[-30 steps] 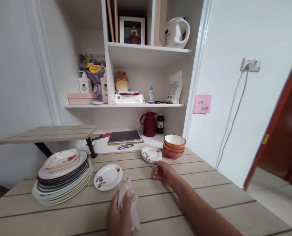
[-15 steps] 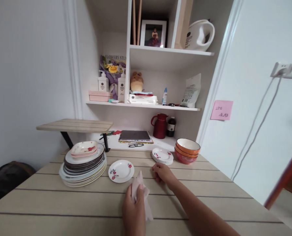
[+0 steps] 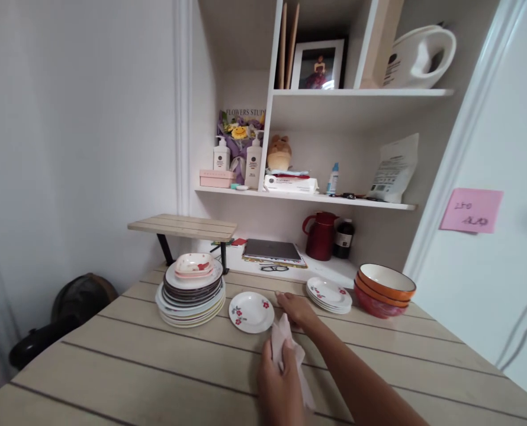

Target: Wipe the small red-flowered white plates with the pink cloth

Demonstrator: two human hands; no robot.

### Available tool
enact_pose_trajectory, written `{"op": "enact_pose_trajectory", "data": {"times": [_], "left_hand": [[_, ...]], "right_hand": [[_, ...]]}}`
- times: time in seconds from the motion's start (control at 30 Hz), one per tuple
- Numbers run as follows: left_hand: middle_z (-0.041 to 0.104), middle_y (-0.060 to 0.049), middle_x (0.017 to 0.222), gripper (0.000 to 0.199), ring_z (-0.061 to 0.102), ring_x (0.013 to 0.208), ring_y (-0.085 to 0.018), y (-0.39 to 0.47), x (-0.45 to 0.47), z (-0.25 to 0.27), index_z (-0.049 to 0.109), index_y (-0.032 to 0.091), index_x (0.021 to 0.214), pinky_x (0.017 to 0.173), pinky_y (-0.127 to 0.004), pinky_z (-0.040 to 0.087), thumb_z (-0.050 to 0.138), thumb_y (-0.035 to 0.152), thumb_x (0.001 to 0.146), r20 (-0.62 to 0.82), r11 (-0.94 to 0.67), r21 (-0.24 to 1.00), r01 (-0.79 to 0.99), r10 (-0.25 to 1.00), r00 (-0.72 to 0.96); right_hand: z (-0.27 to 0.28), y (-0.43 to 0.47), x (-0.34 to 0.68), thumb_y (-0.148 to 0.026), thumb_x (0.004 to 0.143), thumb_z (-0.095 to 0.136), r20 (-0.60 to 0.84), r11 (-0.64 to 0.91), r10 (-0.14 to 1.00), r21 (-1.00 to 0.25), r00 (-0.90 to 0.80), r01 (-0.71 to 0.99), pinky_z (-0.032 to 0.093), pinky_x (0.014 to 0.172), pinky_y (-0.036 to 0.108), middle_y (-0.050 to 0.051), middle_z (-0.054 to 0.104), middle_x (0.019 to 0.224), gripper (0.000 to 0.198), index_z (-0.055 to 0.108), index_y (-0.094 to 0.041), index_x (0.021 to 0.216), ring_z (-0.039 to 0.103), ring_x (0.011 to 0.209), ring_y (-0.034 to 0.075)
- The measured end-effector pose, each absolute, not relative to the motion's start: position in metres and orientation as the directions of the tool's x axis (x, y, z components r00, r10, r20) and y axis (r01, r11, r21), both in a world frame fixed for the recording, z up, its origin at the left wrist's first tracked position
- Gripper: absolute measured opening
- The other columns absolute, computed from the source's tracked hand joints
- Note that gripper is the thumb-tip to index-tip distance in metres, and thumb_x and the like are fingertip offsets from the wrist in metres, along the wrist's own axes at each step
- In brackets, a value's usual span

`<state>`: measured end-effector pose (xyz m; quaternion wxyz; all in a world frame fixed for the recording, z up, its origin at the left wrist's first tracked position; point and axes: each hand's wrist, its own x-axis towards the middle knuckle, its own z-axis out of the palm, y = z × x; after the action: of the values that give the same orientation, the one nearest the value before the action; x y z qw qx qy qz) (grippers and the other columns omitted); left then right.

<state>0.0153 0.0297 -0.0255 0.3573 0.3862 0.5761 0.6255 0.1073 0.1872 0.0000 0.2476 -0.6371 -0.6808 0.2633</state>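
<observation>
My left hand (image 3: 281,376) is closed around a crumpled pale pink cloth (image 3: 282,337), whose upper tip sticks up and whose lower part hangs by the wrist. A white saucer with red flowers (image 3: 251,312) lies on the wooden table just beyond it. My right hand (image 3: 295,309) is close to the saucer's right edge, fingers reaching left and apart from each other, holding nothing I can see. Whether the fingertips touch the table is unclear. Right of that hand is a small stack of matching saucers (image 3: 329,294).
A tall plate stack (image 3: 191,296) with pinkish dishes on top stands at left, before a small raised shelf (image 3: 183,226). Nested bowls (image 3: 385,290) sit at right. Behind are glasses (image 3: 274,268), a laptop (image 3: 272,249), a red jug (image 3: 320,235) and a dark bottle (image 3: 344,238).
The view has swung left, so everything appears farther right. My right hand has moved left from the saucer stack toward the single saucer. My left hand still grips the cloth.
</observation>
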Motion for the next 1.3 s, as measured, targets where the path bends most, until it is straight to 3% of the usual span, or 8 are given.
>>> {"op": "enact_pose_trajectory", "data": {"times": [0.2,0.33,0.4,0.53,0.67,0.97,1.1,1.3], "left_hand": [[0.072,-0.017,0.111,0.055,0.066,0.105,-0.032,0.035,0.019,-0.035,0.067,0.013,0.115,0.087,-0.037,0.049,0.052,0.053,0.080,0.065,-0.068,0.998,0.012,0.873,-0.483],[0.071,-0.017,0.116,0.057,0.065,0.108,-0.031,0.039,0.018,-0.039,0.065,0.014,0.120,0.089,-0.037,0.048,0.053,0.052,0.080,0.058,-0.077,0.997,-0.019,0.876,-0.479],[0.070,-0.016,0.117,0.056,0.065,0.109,-0.030,0.039,0.017,-0.039,0.065,0.014,0.121,0.089,-0.035,0.049,0.053,0.052,0.080,0.070,-0.095,0.995,-0.032,0.883,-0.464],[0.072,-0.015,0.111,0.052,0.066,0.104,-0.029,0.035,0.013,-0.032,0.067,0.015,0.115,0.085,-0.034,0.049,0.054,0.051,0.080,0.103,-0.121,0.993,-0.011,0.885,-0.454],[0.074,-0.014,0.103,0.051,0.068,0.096,-0.029,0.032,0.010,-0.027,0.068,0.015,0.111,0.081,-0.035,0.050,0.054,0.053,0.080,0.113,-0.128,0.992,-0.004,0.894,-0.434],[0.075,-0.011,0.094,0.056,0.069,0.089,-0.030,0.032,0.001,-0.015,0.068,0.018,0.105,0.077,-0.037,0.052,0.058,0.062,0.071,0.075,-0.066,0.997,0.036,0.895,-0.440],[0.075,-0.008,0.092,0.055,0.068,0.088,-0.029,0.030,0.001,-0.010,0.068,0.020,0.104,0.077,-0.037,0.051,0.057,0.063,0.072,0.054,-0.023,0.996,0.086,0.922,-0.384],[0.075,-0.007,0.100,0.052,0.067,0.099,-0.029,0.032,0.003,-0.011,0.066,0.022,0.108,0.084,-0.037,0.049,0.056,0.061,0.074,0.078,-0.019,0.981,0.192,0.950,-0.303]], "right_hand": [[0.000,0.193,0.087,-0.062,0.073,0.065,-0.036,0.017,0.998,-0.678,-0.056,0.735,0.043,0.088,0.039,0.014,0.071,0.104,0.045,0.069,-0.020,0.086,0.063,0.104,0.030],[-0.006,0.192,0.076,-0.039,0.047,0.085,-0.019,-0.006,1.000,-0.756,-0.013,0.654,0.044,0.085,0.037,0.012,0.066,0.110,0.040,0.064,-0.020,0.076,0.061,0.103,0.030],[-0.009,0.190,0.075,-0.026,0.041,0.085,-0.012,-0.016,1.000,-0.820,0.010,0.573,0.045,0.079,0.034,0.010,0.067,0.102,0.040,0.059,-0.020,0.071,0.061,0.098,0.028],[-0.014,0.181,0.088,-0.022,0.052,0.073,-0.056,-0.069,0.997,-0.954,0.053,0.293,0.045,0.062,0.029,0.001,0.063,0.070,0.033,0.050,-0.022,0.075,0.062,0.072,0.021],[-0.017,0.164,0.120,-0.023,0.057,0.065,-0.126,-0.124,0.989,-0.992,0.080,-0.026,0.047,0.057,0.031,-0.002,0.060,0.062,0.029,0.048,-0.023,0.080,0.061,0.059,0.019],[-0.018,0.108,0.168,-0.005,0.045,0.058,-0.164,-0.131,0.985,-0.898,0.043,-0.421,0.055,0.073,0.044,0.003,0.073,0.078,0.056,0.061,-0.019,0.099,0.069,0.075,0.027],[-0.009,0.081,0.172,-0.001,0.046,0.061,-0.107,-0.159,0.987,-0.804,-0.122,-0.573,0.052,0.089,0.046,0.007,0.076,0.093,0.066,0.062,-0.016,0.110,0.070,0.091,0.029],[-0.004,0.065,0.174,0.000,0.054,0.062,-0.107,-0.263,0.957,-0.711,-0.269,-0.652,0.045,0.102,0.046,0.015,0.076,0.096,0.050,0.066,-0.009,0.104,0.070,0.100,0.030]]}}
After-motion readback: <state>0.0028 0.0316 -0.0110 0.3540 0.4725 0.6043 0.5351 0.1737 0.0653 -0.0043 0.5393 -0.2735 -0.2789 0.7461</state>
